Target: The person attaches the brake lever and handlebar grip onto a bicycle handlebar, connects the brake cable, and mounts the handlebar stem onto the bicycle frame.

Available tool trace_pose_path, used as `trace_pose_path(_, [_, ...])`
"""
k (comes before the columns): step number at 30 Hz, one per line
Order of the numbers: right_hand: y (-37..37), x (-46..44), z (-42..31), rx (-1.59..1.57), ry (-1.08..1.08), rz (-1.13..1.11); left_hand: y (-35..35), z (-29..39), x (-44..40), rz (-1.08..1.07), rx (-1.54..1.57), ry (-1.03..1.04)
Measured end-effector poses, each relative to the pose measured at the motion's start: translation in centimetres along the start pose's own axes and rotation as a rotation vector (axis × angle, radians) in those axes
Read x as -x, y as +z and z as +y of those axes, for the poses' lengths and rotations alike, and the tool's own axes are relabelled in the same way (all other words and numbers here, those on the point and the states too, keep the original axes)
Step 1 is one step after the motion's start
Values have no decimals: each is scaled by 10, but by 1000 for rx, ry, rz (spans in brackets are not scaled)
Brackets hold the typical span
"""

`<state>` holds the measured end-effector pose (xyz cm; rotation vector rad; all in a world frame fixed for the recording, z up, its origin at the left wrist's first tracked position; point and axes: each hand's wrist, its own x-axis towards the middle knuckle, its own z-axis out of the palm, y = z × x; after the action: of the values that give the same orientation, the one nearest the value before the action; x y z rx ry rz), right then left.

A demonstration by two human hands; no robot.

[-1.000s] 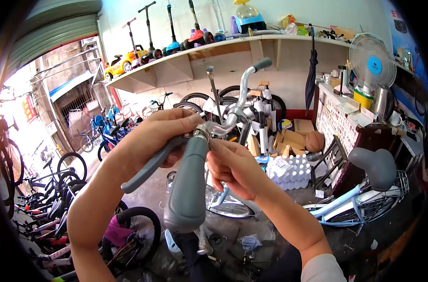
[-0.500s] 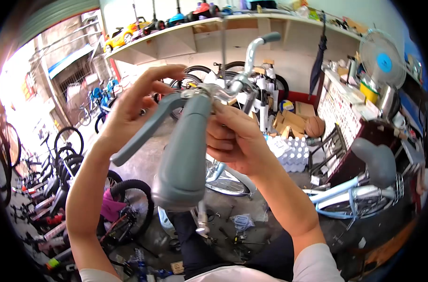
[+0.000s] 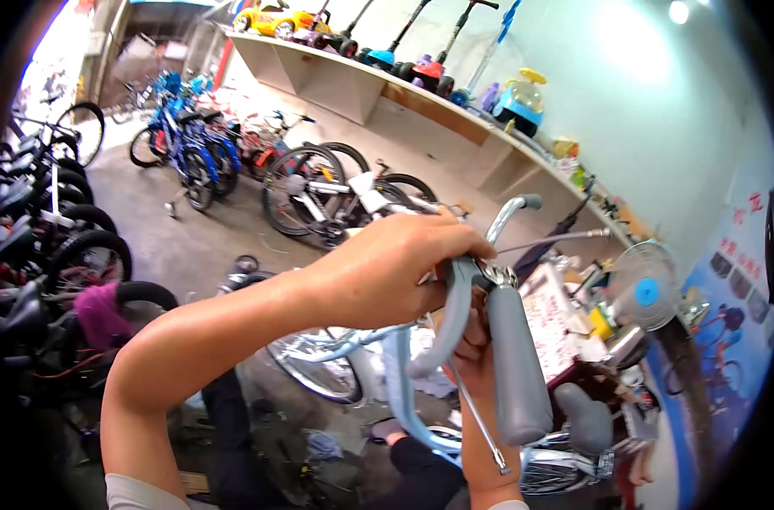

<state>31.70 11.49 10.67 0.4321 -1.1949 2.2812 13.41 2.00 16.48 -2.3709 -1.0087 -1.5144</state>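
Note:
A grey handlebar grip [image 3: 520,365] hangs close in front of me, its rounded end tilted down. Beside it is the grey brake lever [image 3: 457,319], and my left hand [image 3: 387,268] has its fingers wrapped round the lever's upper end by the metal clamp [image 3: 499,276]. My right hand [image 3: 475,340] is behind the lever and grip with its fingers curled; what it pinches is hidden. A thin metal rod [image 3: 480,416] slants down below that hand. The bar's other end [image 3: 515,206] curves up beyond the clamp.
Bicycles [image 3: 187,153] stand at the back left, with more along the left edge. A light blue frame [image 3: 400,382] is below my hands. A shelf [image 3: 387,81] holds toy vehicles and scooters. On the right are a fan [image 3: 646,289] and a grey saddle [image 3: 584,416].
The view has turned right and tilted. My left hand, lifted off with fingers spread half a second ago, is now closed round the lever. Grip and lever are further right in view.

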Motion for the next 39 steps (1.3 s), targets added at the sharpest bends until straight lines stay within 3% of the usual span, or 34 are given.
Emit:
trace_pose_path(2, [-7,-2,-3,43,-3,-122,3,-4,1,23,128,-31])
trace_pose_path(7, [6,15,-14,126,30,71,21,-21,1,138,441,-6])
trace_pose_path(9, [21,14,-14,226,33,123,29,-30,0,173,423,115])
trace_pose_path(11, [29,14,-9,258,-1,160,28,-30,2,127,442,66])
trace_pose_path(17, [36,17,-5,221,-136,300,48,-45,-4,404,525,170])
trace_pose_path(25, [31,28,-17,259,-107,284,45,-49,-1,252,490,171])
trace_pose_path(31, [32,26,-16,259,-116,253,46,-49,0,356,453,201])
trace_pose_path(37, [35,23,-3,288,-156,262,41,-46,1,186,514,149])
trace_pose_path(39, [35,19,-3,262,-163,259,44,-46,0,242,457,154])
